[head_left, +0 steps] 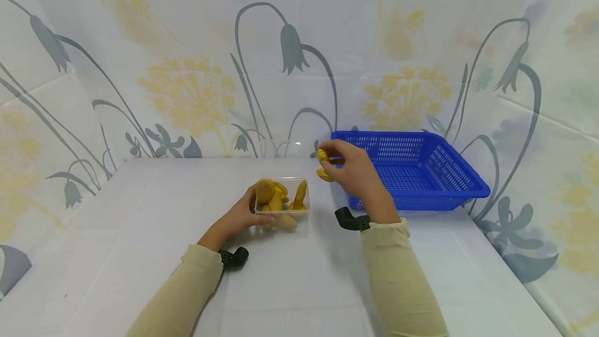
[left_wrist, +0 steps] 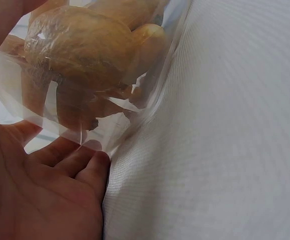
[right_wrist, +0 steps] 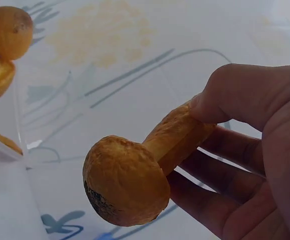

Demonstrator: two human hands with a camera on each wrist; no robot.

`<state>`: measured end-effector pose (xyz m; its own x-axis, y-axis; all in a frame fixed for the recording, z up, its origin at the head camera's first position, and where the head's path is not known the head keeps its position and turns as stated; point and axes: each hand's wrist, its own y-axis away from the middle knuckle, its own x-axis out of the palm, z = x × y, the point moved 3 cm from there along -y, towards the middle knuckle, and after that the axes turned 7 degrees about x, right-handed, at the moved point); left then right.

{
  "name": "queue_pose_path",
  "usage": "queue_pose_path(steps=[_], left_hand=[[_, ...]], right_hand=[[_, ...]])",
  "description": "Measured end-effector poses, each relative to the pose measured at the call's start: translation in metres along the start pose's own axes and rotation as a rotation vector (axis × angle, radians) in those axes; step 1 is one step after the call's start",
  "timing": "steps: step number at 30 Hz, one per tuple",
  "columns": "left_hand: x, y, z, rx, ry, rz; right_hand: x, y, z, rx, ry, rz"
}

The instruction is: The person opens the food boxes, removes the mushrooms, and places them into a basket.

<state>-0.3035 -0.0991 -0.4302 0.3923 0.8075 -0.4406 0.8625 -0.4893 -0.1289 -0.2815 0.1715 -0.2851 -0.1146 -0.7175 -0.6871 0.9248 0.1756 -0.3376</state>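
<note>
Beige cloth sleeves [head_left: 404, 280] nearest, your right hand [head_left: 348, 168] pinches the yellow-brown, round-capped mushroom [right_wrist: 127, 182], probably light and fragile, safest by its stem [right_wrist: 177, 137], right of the clear plastic box [head_left: 299, 211] your left hand [head_left: 238, 217] grips.

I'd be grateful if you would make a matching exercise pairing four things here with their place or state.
1. Left grip
2. Right grip
3. Blue basket
4. Clear box

A. stands on the table, at its right side
B. has several mushrooms inside
C. holds the side of a container
D. pinches a single mushroom

Pairs: 1-C, 2-D, 3-A, 4-B
</note>
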Motion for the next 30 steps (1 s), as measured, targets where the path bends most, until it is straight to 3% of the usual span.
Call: queue_pose_path(steps=[14, 30], left_hand=[[0.0, 0.0, -0.001, -0.018, 0.018, 0.002], [0.0, 0.0, -0.003, -0.033, -0.004, 0.0]], right_hand=[[-0.028, 0.001, -0.028, 0.105, -0.006, -0.056], [-0.043, 0.003, -0.064, 0.221, -0.044, -0.093]])
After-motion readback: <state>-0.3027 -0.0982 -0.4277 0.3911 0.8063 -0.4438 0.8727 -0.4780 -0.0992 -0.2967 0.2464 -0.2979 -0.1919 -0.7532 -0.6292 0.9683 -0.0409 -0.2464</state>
